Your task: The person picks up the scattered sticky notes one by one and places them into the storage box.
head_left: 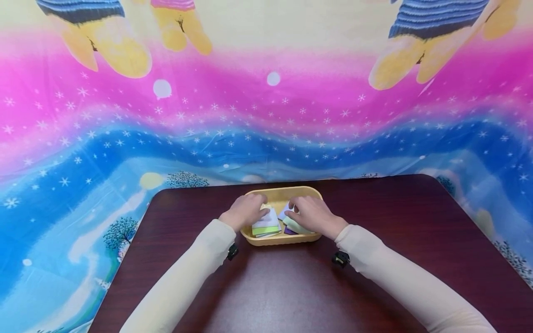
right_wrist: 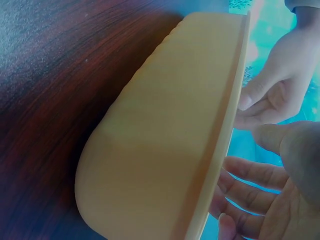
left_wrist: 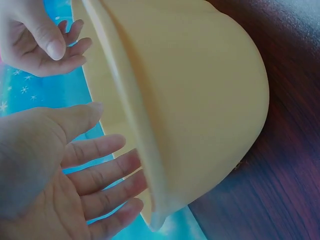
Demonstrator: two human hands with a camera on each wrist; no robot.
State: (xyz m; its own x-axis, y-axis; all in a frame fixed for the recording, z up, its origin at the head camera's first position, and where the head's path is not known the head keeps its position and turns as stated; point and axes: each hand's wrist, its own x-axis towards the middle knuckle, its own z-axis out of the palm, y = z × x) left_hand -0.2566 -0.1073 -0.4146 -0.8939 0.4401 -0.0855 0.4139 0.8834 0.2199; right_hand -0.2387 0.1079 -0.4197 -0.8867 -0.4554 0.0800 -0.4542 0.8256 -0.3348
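A yellow plastic basket sits near the table's far edge. Inside it, a left stack of papers or cards shows white over yellow-green, and a right pile shows white, pale green and purple. Over the basket's left end reaches my left hand, its fingers spread loosely at the rim in the left wrist view. My right hand comes over the right end and partly covers the right pile. In the right wrist view its fingers bend gently beside the rim, with nothing seen between them. The basket wall hides the papers from both wrist views.
The dark reddish-brown wooden table extends around the basket. Behind the table hangs a patterned cloth in pink and blue with snowflakes. Both forearms, in cream sleeves, cross the table from the near side, with black wrist devices.
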